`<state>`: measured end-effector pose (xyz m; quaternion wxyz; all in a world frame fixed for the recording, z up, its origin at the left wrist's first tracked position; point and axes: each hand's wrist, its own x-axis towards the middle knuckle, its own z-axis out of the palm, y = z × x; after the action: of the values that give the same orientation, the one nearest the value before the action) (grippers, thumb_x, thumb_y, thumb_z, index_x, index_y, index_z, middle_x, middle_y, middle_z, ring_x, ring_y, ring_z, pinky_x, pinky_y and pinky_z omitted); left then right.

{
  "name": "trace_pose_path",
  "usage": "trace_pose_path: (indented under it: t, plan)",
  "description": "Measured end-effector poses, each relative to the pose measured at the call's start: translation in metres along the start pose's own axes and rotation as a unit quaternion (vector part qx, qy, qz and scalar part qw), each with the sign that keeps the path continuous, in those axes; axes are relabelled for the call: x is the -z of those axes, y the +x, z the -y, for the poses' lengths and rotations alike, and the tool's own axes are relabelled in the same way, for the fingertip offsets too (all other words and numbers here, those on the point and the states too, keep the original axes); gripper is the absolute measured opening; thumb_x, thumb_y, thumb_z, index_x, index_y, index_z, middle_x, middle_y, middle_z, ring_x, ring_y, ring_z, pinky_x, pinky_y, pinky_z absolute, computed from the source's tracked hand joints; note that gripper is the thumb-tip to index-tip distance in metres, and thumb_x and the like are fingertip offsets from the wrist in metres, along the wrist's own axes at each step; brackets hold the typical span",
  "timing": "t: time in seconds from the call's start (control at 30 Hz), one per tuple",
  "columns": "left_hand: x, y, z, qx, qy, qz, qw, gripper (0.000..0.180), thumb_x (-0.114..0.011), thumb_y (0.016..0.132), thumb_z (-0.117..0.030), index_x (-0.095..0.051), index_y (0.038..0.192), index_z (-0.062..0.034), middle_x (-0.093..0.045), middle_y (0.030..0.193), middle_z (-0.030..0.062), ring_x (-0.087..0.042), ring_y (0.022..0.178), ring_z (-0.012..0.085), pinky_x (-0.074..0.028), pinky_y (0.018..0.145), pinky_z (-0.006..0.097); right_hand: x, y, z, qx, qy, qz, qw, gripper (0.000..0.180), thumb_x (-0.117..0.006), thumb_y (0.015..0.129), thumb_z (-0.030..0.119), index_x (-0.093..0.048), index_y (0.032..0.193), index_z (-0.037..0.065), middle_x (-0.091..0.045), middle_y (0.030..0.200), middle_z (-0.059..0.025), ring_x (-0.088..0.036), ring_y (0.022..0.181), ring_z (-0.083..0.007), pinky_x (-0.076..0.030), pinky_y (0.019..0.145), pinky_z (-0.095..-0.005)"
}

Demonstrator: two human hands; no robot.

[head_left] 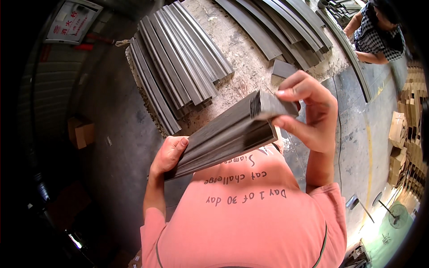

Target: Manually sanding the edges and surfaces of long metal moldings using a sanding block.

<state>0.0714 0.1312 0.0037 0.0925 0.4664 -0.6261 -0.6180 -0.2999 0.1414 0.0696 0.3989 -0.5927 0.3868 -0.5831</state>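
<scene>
The bundle of dark moulding strips (pixel 223 136) was held in the air in front of the chest, above the salmon-pink shirt (pixel 243 214), with no support under it. Its long axis ran on a diagonal: the low end sat toward the person's left, the high end toward the person's right and away from the body.

The left hand (pixel 169 154) was closed around the low end, thumb on top, with the fingers wrapped beneath the strips and mostly hidden. The right hand (pixel 313 114) met the high end. Its fingers (pixel 295 87) were clamped over the cut end face from above, and the thumb pressed from below, so the end of the bundle was pinched between them. Both hands were therefore in contact with the bundle, one at each end; neither was nearer than the other. The cut end face pointed toward the right palm.

Below and beyond the hands, a stack of long grey profiles (pixel 178 67) lay on the concrete floor (pixel 241 58), well apart from the held bundle. A second stack of curved strips (pixel 286 27) lay farther off. Another person in a checked shirt (pixel 380 40) worked near the upper right edge. Cardboard boxes (pixel 404 134) stood at the right rim.
</scene>
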Motion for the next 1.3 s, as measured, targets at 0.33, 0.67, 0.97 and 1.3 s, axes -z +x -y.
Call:
trace_pose_path:
  t: [0.33, 0.67, 0.97, 1.3]
  plan:
    - [-0.004, 0.001, 0.007, 0.005, -0.013, -0.001, 1.0, 0.064, -0.041, 0.101, -0.056, -0.048, 0.075, 0.0016, -0.039, 0.061, 0.0009, -0.035, 0.063, 0.009, -0.035, 0.055, 0.031, -0.002, 0.001, -0.002, -0.006, -0.074, -0.041, 0.996, 0.034, -0.089, 0.068, 0.014, -0.066, 0.09, 0.002, -0.064, 0.087, -0.0066, -0.057, 0.075, -0.0086, -0.037, 0.057, -0.0207]
    - [-0.012, 0.0, -0.003, 0.026, -0.073, 0.006, 0.997, 0.066, -0.04, 0.102, -0.055, -0.058, 0.085, 0.0058, -0.053, 0.068, 0.0021, -0.044, 0.068, 0.0078, -0.043, 0.063, 0.028, -0.017, -0.002, -0.012, -0.076, 0.064, -0.107, 0.989, 0.03, -0.084, 0.074, 0.008, -0.063, 0.094, 0.001, -0.064, 0.093, -0.0064, -0.058, 0.08, -0.0066, -0.044, 0.063, -0.0213]
    - [-0.016, 0.004, -0.008, 0.008, -0.055, 0.007, 0.998, 0.07, -0.04, 0.1, -0.059, -0.059, 0.086, 0.0061, -0.055, 0.071, 0.0022, -0.045, 0.071, 0.008, -0.043, 0.064, 0.027, -0.012, 0.003, -0.018, -0.019, -0.134, -0.073, 0.988, 0.025, -0.083, 0.076, 0.011, -0.064, 0.091, 0.002, -0.064, 0.082, -0.004, -0.053, 0.069, -0.006, -0.037, 0.056, -0.0208]
    - [-0.025, 0.004, 0.003, -0.039, -0.064, 0.005, 0.997, 0.068, -0.039, 0.101, -0.058, -0.059, 0.083, 0.0044, -0.047, 0.061, 0.0037, -0.043, 0.061, 0.0088, -0.041, 0.057, 0.028, -0.009, 0.001, -0.013, 0.021, -0.095, -0.062, 0.993, 0.025, -0.083, 0.076, 0.014, -0.063, 0.084, 0.002, -0.06, 0.08, -0.0032, -0.048, 0.066, -0.0081, -0.033, 0.054, -0.022]
